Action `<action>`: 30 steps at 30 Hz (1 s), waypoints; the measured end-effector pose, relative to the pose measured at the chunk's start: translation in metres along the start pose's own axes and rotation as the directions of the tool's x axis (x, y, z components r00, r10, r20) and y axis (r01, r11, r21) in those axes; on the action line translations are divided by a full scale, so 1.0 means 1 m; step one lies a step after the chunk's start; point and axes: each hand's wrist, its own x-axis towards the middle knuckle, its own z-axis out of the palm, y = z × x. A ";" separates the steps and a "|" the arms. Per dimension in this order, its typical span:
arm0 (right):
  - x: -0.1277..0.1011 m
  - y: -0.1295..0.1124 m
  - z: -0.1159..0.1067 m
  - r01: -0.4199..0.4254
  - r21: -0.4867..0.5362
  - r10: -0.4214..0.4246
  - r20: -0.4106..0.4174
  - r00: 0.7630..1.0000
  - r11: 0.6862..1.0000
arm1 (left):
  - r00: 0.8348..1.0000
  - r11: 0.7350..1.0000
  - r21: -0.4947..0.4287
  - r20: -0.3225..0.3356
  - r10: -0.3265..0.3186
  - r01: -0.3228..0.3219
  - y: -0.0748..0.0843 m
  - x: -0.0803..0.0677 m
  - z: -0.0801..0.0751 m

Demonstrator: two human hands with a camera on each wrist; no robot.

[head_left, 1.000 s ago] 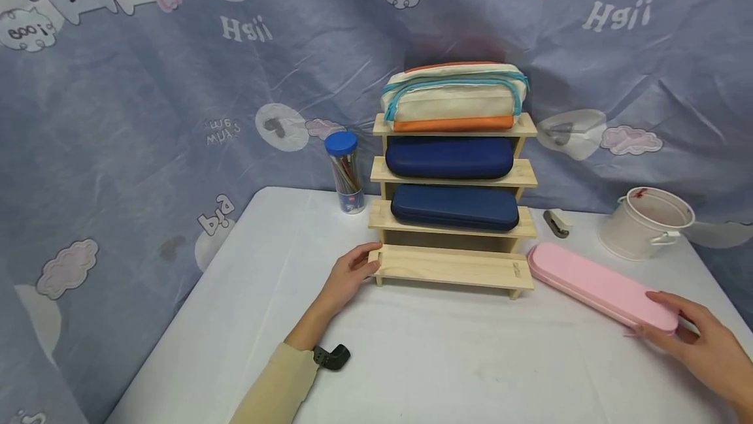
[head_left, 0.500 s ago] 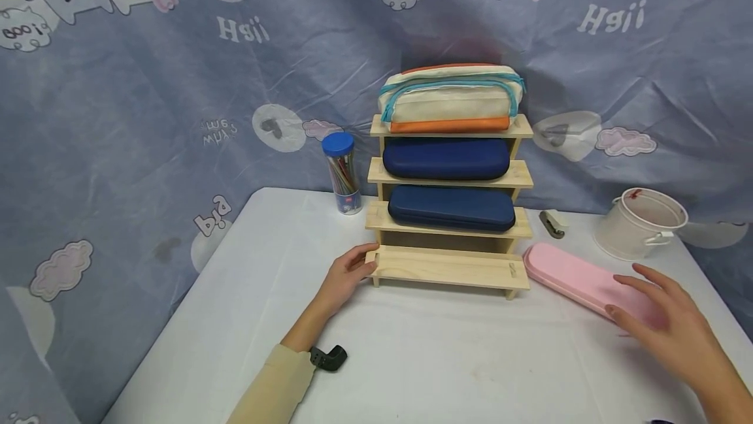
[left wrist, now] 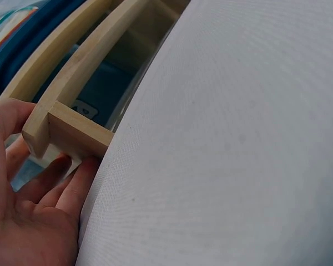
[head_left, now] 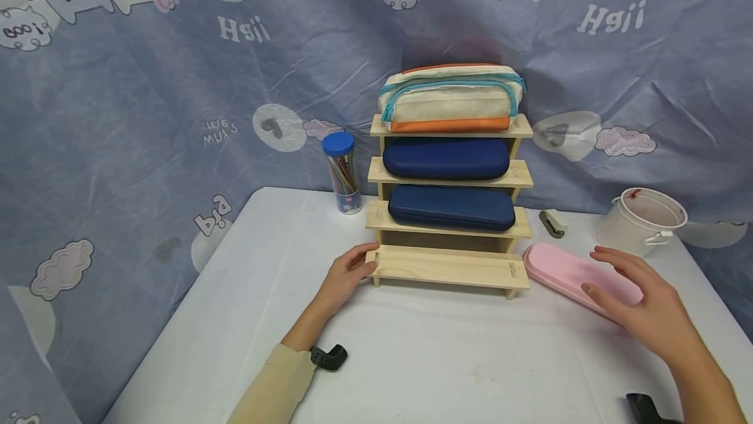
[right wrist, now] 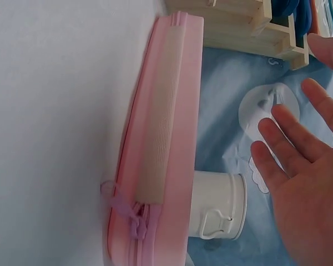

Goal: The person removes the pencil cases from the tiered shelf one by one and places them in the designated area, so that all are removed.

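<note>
White table, pink case, right hand

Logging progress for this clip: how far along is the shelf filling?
Three tiers of the wooden rack already hold cases. The left hand grips its bottom tier's end; the right hand hovers open over the pink case on the table. The bottom tier is bare, the pink case not yet shelved.

White-clothed table is backed by a blue-grey cartoon-print cloth backdrop, hung far & left.
</note>
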 end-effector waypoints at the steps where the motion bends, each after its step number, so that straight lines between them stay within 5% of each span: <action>1: 0.001 -0.001 0.001 -0.002 0.005 0.002 0.000 1.000 1.000 | 1.000 1.000 0.002 0.001 0.005 -0.005 0.000 0.000 0.000; 13: 0.020 -0.014 0.011 0.103 0.053 -0.099 -0.063 0.993 0.993 | 1.000 1.000 -0.002 0.000 0.004 -0.004 0.001 0.002 -0.002; 30: 0.043 -0.027 0.035 0.121 0.180 -0.124 0.005 0.992 0.976 | 1.000 1.000 -0.012 0.003 -0.001 0.001 0.000 -0.001 0.000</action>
